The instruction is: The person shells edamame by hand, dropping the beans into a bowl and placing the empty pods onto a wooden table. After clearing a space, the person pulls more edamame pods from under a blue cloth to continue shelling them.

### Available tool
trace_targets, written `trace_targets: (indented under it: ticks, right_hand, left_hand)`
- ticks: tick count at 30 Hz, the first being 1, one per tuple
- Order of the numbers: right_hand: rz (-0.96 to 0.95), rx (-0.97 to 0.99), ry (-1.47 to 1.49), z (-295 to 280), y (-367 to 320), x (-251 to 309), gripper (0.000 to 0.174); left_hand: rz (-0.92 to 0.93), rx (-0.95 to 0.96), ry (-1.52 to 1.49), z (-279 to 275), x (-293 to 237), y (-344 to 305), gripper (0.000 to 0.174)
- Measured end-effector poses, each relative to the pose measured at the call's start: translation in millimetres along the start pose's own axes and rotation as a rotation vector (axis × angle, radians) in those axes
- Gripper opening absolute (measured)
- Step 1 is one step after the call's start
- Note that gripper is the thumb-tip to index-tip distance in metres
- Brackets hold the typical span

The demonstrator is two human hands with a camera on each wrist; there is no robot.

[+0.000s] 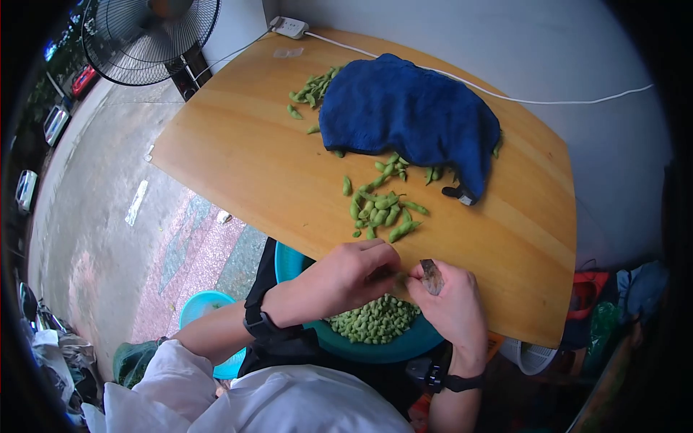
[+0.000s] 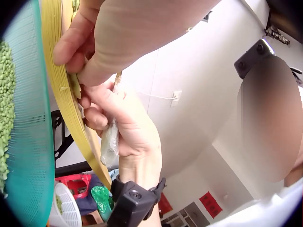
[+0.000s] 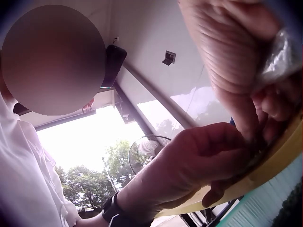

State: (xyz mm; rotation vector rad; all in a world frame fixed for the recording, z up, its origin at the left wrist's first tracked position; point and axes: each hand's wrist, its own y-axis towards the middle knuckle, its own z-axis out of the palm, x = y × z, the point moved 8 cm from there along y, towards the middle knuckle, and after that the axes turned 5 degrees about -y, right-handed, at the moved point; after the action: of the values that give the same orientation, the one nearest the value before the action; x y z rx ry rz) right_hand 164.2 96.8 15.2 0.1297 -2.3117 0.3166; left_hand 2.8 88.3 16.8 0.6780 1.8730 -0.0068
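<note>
Both hands meet over the table's near edge. My left hand (image 1: 350, 278) pinches a green bean pod (image 2: 75, 86), which is mostly covered by the fingers. My right hand (image 1: 453, 303) grips a thin tool (image 1: 431, 276) with a brown, rusty-looking end and clear plastic wrapped around it; its fingertips are close against the left hand's at the pod. Below them, a teal basin (image 1: 411, 348) holds many shelled green beans (image 1: 375, 321). Just beyond the hands, a loose pile of unshelled pods (image 1: 379, 209) lies on the wooden table (image 1: 253, 151).
A dark blue cloth (image 1: 404, 108) covers part of the pods at the back. More pods (image 1: 312, 90) lie at its left. A power strip (image 1: 290, 27) with a white cable sits at the far edge. On the floor are another teal basin (image 1: 204, 304) and a white basket (image 1: 530, 355).
</note>
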Motion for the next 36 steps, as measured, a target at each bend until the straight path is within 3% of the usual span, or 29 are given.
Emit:
trace_targets:
  ticks: [2,4,6,9,12,14,16,18,20,24,26,29,36]
  right_hand:
    - [0.032,-0.007,-0.058,-10.4,-4.9,-2.6,0.021]
    - [0.013,-0.039,-0.149,-32.0,-19.2,-10.4,0.020]
    - [0.079,-0.017,-0.179,-60.9,-46.0,-35.0,0.016]
    - [0.313,0.049,-0.333,-107.8,-92.4,-93.6,0.022]
    - [0.391,0.026,-0.522,-129.6,-101.3,-88.4,0.027]
    - [0.422,-0.010,-0.516,-118.0,-92.7,-67.3,0.031]
    - [0.058,-0.235,-0.422,-108.4,-76.5,-41.3,0.035]
    - [0.106,-0.178,-0.302,-95.1,-61.2,-36.8,0.029]
    - [-0.042,-0.043,-0.172,-70.7,-43.1,-19.0,0.023]
    - [-0.066,0.013,-0.178,-37.0,-12.8,-17.2,0.022]
    - [-0.109,-0.028,-0.024,-28.7,-1.5,-11.3,0.020]
    - [-0.004,0.030,0.029,-19.5,13.7,-17.5,0.021]
    - [-0.006,0.059,0.048,-16.7,25.9,-16.1,0.022]
  left_hand:
    - [-0.086,0.009,-0.042,-5.9,-6.9,-6.8,0.019]
    - [-0.009,0.097,-0.136,8.0,-18.5,-18.7,0.017]
    - [0.077,0.282,-0.013,32.8,-20.8,-29.7,0.014]
    - [0.109,0.314,-0.009,37.8,-23.8,-23.5,0.016]
    - [0.029,0.155,0.172,23.8,-16.4,8.5,0.018]
    - [0.025,-0.154,0.542,5.3,-12.9,31.5,0.020]
    - [0.028,-0.065,0.600,9.2,-7.0,37.3,0.025]
    - [0.028,0.033,0.658,13.4,-2.8,36.1,0.031]
    - [0.166,0.084,0.647,17.6,-12.6,22.6,0.035]
    - [0.221,0.087,0.452,16.0,-15.7,5.4,0.030]
    - [0.137,-0.108,0.292,6.0,-6.2,3.9,0.028]
    - [0.086,-0.234,0.325,7.4,-8.4,6.0,0.033]
    - [0.067,-0.285,0.393,12.9,-10.4,3.9,0.037]
